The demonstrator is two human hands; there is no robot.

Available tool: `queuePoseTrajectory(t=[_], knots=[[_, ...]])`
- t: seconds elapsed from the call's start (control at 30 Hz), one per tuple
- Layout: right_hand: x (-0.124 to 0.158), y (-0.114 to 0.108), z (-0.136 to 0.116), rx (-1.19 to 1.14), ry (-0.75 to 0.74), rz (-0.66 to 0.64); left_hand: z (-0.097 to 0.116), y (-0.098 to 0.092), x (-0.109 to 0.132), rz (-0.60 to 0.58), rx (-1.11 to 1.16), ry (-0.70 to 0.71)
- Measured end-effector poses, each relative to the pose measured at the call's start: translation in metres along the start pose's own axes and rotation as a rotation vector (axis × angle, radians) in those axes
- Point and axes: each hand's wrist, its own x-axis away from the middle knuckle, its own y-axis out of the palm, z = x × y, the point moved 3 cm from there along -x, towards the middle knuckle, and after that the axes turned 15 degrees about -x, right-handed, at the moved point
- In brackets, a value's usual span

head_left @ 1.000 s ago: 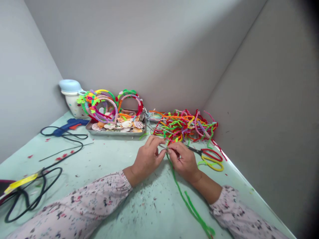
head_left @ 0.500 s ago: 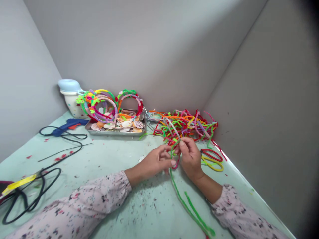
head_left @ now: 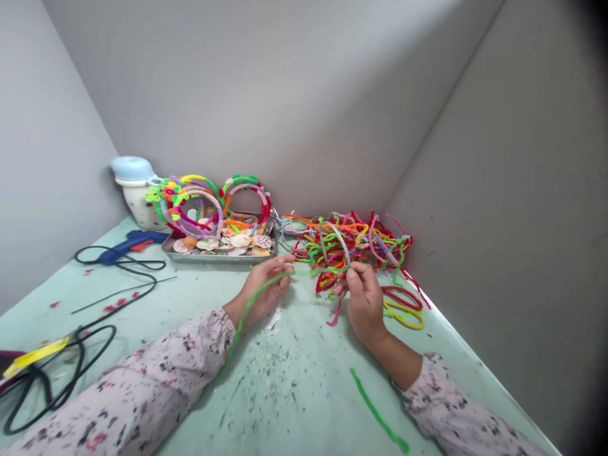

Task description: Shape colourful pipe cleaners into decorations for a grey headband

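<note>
Head view: right hand (head_left: 365,310) hides pinched pipe cleaners (head_left: 342,246).

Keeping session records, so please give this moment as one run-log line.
left hand: holds green pipe cleaner | right hand: pinches pipe-cleaner strands | nearest: tangled pipe-cleaner pile

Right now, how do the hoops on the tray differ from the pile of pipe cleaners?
The hoops are rings standing up, while the pile is a loose tangle of strands. The hoops rest on a metal tray; the pile lies on the table. Both are brightly coloured and fuzzy.
</note>
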Motion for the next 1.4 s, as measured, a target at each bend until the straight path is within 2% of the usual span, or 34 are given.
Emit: queuePoseTrajectory(t=[0.13, 0.3, 0.37, 0.47, 0.53, 0.63, 0.67, 0.77, 0.9, 1.27, 1.4], knots=[[-0.002, -0.002, -0.003, 0.008, -0.024, 0.016, 0.002, -0.002, -0.005, 0.034, -0.011, 0.066], [-0.01, -0.007, -0.006, -0.039, -0.047, 0.112, 0.013, -0.007, -0.008, 0.133, -0.051, 0.15], [-0.012, -0.009, -0.006, 0.013, -0.068, 0.118, 0.019, 0.0, -0.003, 0.138, -0.127, 0.22], [-0.009, -0.008, -0.004, 0.192, -0.109, 0.067, 0.025, 0.021, 0.014, 0.112, -0.349, 0.357], [-0.005, -0.005, -0.005, 0.335, -0.165, 0.012, 0.023, 0.037, 0.027, 0.064, -0.536, 0.385], [0.001, 0.002, -0.009, 0.505, -0.303, -0.12, 0.008, 0.057, 0.037, -0.153, -0.809, 0.298], [0.003, 0.005, -0.011, 0.538, -0.351, -0.172, 0.003, 0.059, 0.037, -0.187, -0.849, 0.266], [0.006, 0.011, -0.014, 0.583, -0.444, -0.292, -0.008, 0.056, 0.032, -0.102, -0.868, 0.225], [0.006, 0.015, -0.014, 0.576, -0.468, -0.384, -0.013, 0.048, 0.025, -0.038, -0.865, 0.24], [0.008, 0.018, -0.011, 0.693, -0.503, -0.479, -0.014, 0.041, 0.027, 0.104, -0.957, 0.297], [0.008, 0.02, -0.012, 0.714, -0.469, -0.509, -0.015, 0.039, 0.029, 0.167, -0.987, 0.318]])
